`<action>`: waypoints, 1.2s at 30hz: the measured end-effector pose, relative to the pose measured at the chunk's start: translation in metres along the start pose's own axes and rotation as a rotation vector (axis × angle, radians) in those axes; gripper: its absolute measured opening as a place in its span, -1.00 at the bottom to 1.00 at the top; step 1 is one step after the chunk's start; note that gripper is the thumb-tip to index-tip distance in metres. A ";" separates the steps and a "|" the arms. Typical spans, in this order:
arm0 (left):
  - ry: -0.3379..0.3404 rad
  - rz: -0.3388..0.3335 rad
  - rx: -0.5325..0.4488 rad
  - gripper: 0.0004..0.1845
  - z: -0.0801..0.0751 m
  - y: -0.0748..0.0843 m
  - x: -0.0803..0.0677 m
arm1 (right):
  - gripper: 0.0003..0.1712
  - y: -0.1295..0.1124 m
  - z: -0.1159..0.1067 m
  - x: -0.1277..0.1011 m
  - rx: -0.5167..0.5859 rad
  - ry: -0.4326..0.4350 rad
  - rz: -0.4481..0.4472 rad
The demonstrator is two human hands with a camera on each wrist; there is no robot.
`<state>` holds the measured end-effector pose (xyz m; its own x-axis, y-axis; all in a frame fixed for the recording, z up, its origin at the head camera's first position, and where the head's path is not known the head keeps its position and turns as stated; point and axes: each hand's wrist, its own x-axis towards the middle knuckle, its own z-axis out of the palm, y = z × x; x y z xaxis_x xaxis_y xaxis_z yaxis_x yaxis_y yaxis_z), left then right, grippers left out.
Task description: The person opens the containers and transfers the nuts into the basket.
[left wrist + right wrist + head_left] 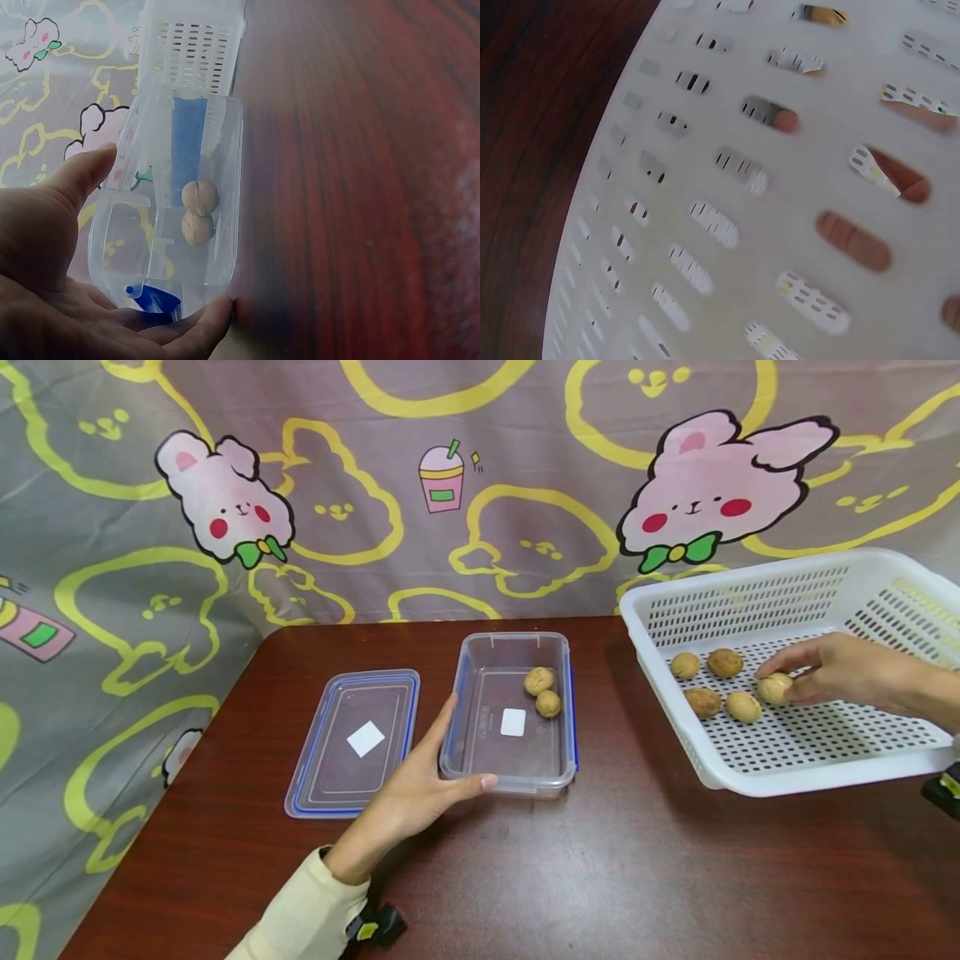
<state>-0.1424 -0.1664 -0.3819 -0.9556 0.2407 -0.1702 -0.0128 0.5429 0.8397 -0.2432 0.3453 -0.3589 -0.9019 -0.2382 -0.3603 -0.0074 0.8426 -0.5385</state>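
My left hand (420, 789) rests against a clear plastic box (491, 760), thumb along its near edge and a straight finger along its left side. Inside that box lie two walnuts (538, 681), which also show in the left wrist view, where the walnuts (199, 199) touch each other. Over in the white basket (701, 739), my right hand (832, 672) pinches a walnut (775, 688) between thumb and fingers. Several other walnuts (724, 663) lie left of it on the basket floor. Slotted basket wall hides most of the right hand in the right wrist view.
Left of the box, a clear lid (345, 777) with a blue seal lies flat on the dark wooden table (600, 860). A patterned cloth (360, 493) hangs behind the table and along its left side. The basket's raised rim surrounds the right hand's area.
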 end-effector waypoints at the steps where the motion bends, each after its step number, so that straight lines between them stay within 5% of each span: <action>1: 0.000 0.000 0.001 0.29 0.000 0.000 0.000 | -0.52 0.000 0.000 0.000 -0.003 0.000 -0.002; 16: 0.006 0.006 0.001 0.29 0.000 0.000 -0.001 | -0.44 -0.005 -0.011 -0.001 -0.053 0.042 0.012; 27: -0.002 0.018 -0.010 0.28 0.000 0.002 0.000 | -0.34 -0.023 -0.022 -0.026 -0.164 0.068 0.026; 36: 0.004 0.013 -0.013 0.28 0.001 0.001 0.000 | -0.30 -0.080 -0.013 -0.042 -0.174 0.132 -0.013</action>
<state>-0.1418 -0.1654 -0.3814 -0.9568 0.2444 -0.1577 -0.0046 0.5294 0.8484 -0.2106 0.2937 -0.2909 -0.9500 -0.1939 -0.2449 -0.0837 0.9133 -0.3985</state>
